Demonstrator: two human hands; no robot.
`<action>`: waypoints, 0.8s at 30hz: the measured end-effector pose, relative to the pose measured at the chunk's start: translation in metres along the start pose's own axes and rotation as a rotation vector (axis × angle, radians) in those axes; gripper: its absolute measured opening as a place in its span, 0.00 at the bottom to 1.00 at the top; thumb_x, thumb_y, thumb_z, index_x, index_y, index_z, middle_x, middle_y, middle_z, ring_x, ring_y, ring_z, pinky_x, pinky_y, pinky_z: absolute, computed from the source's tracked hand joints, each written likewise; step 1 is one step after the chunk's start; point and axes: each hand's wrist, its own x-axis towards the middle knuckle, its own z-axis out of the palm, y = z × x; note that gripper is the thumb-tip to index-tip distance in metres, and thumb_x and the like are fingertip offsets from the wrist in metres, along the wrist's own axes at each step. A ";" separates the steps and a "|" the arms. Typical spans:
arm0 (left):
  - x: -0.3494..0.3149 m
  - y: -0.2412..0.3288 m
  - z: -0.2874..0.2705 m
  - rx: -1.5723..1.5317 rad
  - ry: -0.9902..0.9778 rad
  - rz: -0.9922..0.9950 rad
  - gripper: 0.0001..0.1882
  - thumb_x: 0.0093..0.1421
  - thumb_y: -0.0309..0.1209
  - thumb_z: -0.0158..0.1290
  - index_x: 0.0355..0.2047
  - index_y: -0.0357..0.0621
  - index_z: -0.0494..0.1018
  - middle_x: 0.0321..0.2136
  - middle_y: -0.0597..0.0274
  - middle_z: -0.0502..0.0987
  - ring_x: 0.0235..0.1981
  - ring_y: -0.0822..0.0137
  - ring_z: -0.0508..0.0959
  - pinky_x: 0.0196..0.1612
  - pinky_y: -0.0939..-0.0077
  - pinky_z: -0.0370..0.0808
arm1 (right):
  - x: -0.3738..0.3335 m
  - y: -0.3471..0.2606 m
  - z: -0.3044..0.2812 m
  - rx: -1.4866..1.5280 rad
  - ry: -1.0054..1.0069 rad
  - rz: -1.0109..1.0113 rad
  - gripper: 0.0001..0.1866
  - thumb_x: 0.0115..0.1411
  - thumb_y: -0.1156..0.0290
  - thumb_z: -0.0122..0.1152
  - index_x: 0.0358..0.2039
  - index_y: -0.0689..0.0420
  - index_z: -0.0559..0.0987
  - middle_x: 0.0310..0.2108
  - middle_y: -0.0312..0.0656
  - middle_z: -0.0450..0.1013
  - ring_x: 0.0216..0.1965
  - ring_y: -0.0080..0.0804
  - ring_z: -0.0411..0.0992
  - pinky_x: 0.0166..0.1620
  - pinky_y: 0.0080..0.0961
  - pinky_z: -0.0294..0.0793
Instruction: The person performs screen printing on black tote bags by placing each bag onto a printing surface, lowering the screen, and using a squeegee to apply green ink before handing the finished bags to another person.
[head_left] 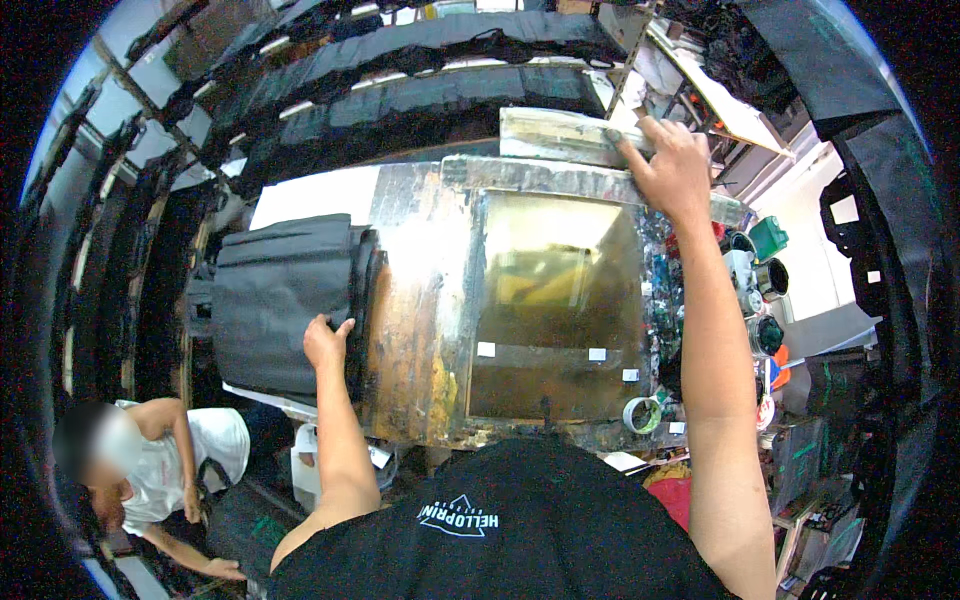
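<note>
The pale bar [550,138] lies beyond the far edge of the framed screen [560,385], its long axis running left to right, while the screen's longer sides run away from me. My right hand [676,168] is much the nearer one, at the bar's right end with that arm stretched along the screen's right side; the thumb lies on the near face and the fingers curl over the top, so I take it as gripped.

My left hand [328,342] is at the right part of the black stack [275,300], which lies to the left of the screen on the same paint-stained surface [405,345]. Its thumb and forefinger are slightly spread, touching the black material; I cannot tell whether they pinch an edge. A white sheet [315,195] shows beyond the stack.

To the right of the screen stand a green container [769,240], a dark can [772,279] and a white tub [740,268]; I cannot make out their contents. A tape roll [642,414] sits at the screen's near right corner. Further left, a co-worker [215,445] in white is beside dark material.
</note>
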 end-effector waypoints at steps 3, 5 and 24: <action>0.000 -0.003 -0.006 -0.020 -0.024 -0.047 0.33 0.45 0.52 0.73 0.42 0.38 0.82 0.42 0.47 0.83 0.45 0.46 0.82 0.48 0.54 0.78 | -0.001 -0.001 0.002 0.041 0.017 0.015 0.24 0.60 0.44 0.62 0.39 0.54 0.82 0.37 0.46 0.79 0.44 0.46 0.75 0.50 0.45 0.65; 0.003 -0.003 -0.011 -0.018 -0.047 -0.077 0.33 0.45 0.53 0.73 0.43 0.39 0.83 0.43 0.47 0.84 0.46 0.46 0.82 0.48 0.54 0.78 | 0.000 -0.002 0.002 0.050 0.017 0.020 0.24 0.61 0.44 0.62 0.38 0.54 0.82 0.34 0.46 0.79 0.44 0.46 0.75 0.50 0.45 0.65; 0.013 -0.006 -0.029 -0.003 -0.030 0.070 0.19 0.60 0.47 0.62 0.35 0.42 0.81 0.38 0.46 0.83 0.40 0.43 0.82 0.43 0.50 0.78 | -0.007 -0.003 -0.003 0.100 0.002 0.008 0.24 0.62 0.43 0.60 0.36 0.54 0.79 0.34 0.46 0.77 0.45 0.46 0.73 0.53 0.48 0.61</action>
